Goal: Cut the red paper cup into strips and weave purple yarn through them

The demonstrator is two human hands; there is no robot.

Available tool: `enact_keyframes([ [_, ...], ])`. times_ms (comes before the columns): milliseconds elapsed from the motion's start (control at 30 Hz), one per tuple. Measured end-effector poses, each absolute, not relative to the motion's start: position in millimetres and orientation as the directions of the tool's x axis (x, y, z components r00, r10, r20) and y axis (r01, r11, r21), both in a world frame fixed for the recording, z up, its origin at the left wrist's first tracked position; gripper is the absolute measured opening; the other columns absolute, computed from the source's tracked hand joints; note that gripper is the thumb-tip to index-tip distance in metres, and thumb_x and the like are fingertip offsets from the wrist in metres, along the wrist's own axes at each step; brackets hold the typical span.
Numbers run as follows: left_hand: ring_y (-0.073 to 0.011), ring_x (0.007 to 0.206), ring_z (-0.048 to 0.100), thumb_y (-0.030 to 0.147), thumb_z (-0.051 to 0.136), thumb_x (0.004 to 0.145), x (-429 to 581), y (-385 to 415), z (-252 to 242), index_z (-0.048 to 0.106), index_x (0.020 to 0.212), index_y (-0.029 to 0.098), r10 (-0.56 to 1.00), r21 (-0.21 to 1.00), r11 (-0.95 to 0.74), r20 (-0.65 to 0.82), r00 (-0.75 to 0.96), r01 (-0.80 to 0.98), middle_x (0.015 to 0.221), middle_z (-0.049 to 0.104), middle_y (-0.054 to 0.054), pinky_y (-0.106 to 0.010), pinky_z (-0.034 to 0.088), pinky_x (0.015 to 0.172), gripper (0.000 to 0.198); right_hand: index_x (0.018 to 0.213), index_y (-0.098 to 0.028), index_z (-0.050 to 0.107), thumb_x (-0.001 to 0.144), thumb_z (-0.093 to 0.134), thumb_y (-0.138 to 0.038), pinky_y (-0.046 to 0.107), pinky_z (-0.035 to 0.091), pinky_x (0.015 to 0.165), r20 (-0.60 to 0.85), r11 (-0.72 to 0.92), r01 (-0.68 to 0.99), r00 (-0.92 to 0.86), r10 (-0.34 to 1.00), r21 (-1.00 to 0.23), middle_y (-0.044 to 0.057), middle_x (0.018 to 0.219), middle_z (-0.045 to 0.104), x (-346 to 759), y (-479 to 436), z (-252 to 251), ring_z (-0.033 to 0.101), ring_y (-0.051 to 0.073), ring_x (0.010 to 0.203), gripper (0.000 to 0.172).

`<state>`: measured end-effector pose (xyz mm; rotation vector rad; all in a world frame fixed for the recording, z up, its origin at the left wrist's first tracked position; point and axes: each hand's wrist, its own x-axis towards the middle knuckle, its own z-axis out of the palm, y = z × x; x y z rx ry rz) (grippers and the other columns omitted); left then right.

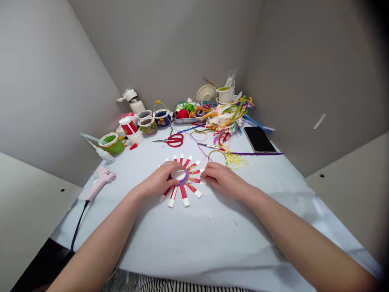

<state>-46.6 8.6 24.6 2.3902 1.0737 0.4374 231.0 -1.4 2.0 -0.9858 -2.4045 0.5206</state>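
A paper cup [184,196] lies on the table, its wall cut into red and white strips that fan out around its round base. Purple yarn [186,177] is wound in a band about that base. My left hand [161,178] is closed on the cup from the left, thumb below the base and fingers over the far strips. On the right, my right hand [223,179] is pinched at the tips of the right-hand strips, with the yarn leading toward it; the fingers partly hide the pinch. Beyond it lie a gold ring [217,152] and yellow yarn [237,161].
Red-handled scissors [175,140], a pen [212,146] and a phone [259,139] lie beyond my hands. A pink glue gun [101,181] with a cord is at left. Small decorated baskets [162,117], a bottle [135,101] and a yarn tray [190,121] stand at the back.
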Motion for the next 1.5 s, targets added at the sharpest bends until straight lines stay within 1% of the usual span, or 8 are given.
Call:
enact_keyframes([
  [200,-0.0241,0.118,0.058,0.014,0.057,0.086,-51.1,6.3,29.8,0.060,0.122,0.024,0.731,0.591,-0.576,0.063,0.679,0.565,0.129,0.062,-0.007,-0.042,0.047,0.105,0.038,0.093,-0.018,0.071,0.093,0.053,-0.008,0.030,0.045,0.078,0.239,0.734,0.452,-0.745,0.623,-0.507,0.007,0.094,0.064,235.3,-17.4,13.7,0.059,0.017,0.087,0.021],
  [433,-0.0238,0.117,0.058,0.013,0.056,0.085,-55.1,4.8,29.1,0.060,0.122,0.025,0.735,0.643,-0.539,0.044,0.677,0.544,0.129,0.062,-0.007,-0.041,0.048,0.103,0.039,0.085,-0.019,0.071,0.094,0.048,-0.009,0.029,0.046,0.074,0.197,0.750,0.432,-0.787,0.585,-0.501,0.007,0.090,0.065,238.6,-37.1,19.3,0.059,0.018,0.083,0.027],
  [600,-0.0241,0.120,0.057,0.014,0.056,0.086,-56.5,6.9,26.9,0.060,0.121,0.024,0.723,0.659,-0.543,0.050,0.689,0.521,0.131,0.061,-0.008,-0.043,0.046,0.106,0.036,0.097,-0.019,0.070,0.098,0.045,-0.011,0.029,0.046,0.073,0.164,0.715,0.482,-0.760,0.629,-0.507,0.006,0.088,0.065,239.5,-45.5,13.6,0.058,0.018,0.082,0.027],
  [833,-0.0238,0.117,0.059,0.015,0.058,0.088,-57.4,7.3,26.0,0.061,0.120,0.024,0.721,0.664,-0.546,0.062,0.690,0.511,0.131,0.061,-0.008,-0.041,0.049,0.102,0.034,0.085,-0.019,0.070,0.096,0.048,-0.008,0.029,0.042,0.070,0.213,0.751,0.504,-0.751,0.625,-0.427,0.007,0.085,0.061,239.4,-51.4,4.9,0.055,0.018,0.078,0.027],
  [1067,-0.0232,0.123,0.057,0.012,0.060,0.086,-57.7,17.4,28.9,0.061,0.119,0.025,0.655,0.667,-0.581,0.042,0.754,0.467,0.130,0.063,-0.007,-0.041,0.045,0.108,0.035,0.081,-0.016,0.069,0.092,0.052,-0.007,0.029,0.039,0.068,0.154,0.673,0.675,-0.662,0.734,-0.304,0.007,0.082,0.061,228.9,-15.8,15.2,0.055,0.018,0.076,0.022],
  [1167,-0.0227,0.122,0.057,0.011,0.060,0.087,-56.0,23.7,31.5,0.061,0.118,0.025,0.618,0.672,-0.593,0.026,0.786,0.444,0.129,0.063,-0.006,-0.041,0.045,0.106,0.034,0.079,-0.017,0.070,0.090,0.059,-0.011,0.028,0.038,0.069,0.104,0.618,0.714,-0.623,0.775,-0.329,0.006,0.082,0.063,215.7,7.3,19.4,0.057,0.018,0.078,0.016],
  [1333,-0.0226,0.120,0.057,0.008,0.057,0.087,-55.0,27.1,31.7,0.061,0.112,0.024,0.580,0.665,-0.618,0.026,0.814,0.419,0.128,0.063,-0.007,-0.042,0.046,0.106,0.030,0.077,-0.016,0.067,0.091,0.060,-0.013,0.026,0.038,0.069,0.116,0.447,0.789,-0.442,0.889,-0.421,0.005,0.080,0.064,203.1,20.0,10.5,0.059,0.017,0.080,0.016],
  [1500,-0.0243,0.136,0.048,0.005,0.052,0.086,-56.8,17.4,30.1,0.055,0.122,0.024,0.611,0.634,-0.635,0.064,0.789,0.441,0.144,0.051,-0.009,-0.044,0.042,0.113,0.041,0.082,-0.017,0.067,0.093,0.059,-0.016,0.026,0.041,0.072,0.152,0.463,0.736,-0.451,0.880,-0.495,0.004,0.084,0.065,206.3,16.0,3.8,0.059,0.017,0.082,0.014],
])
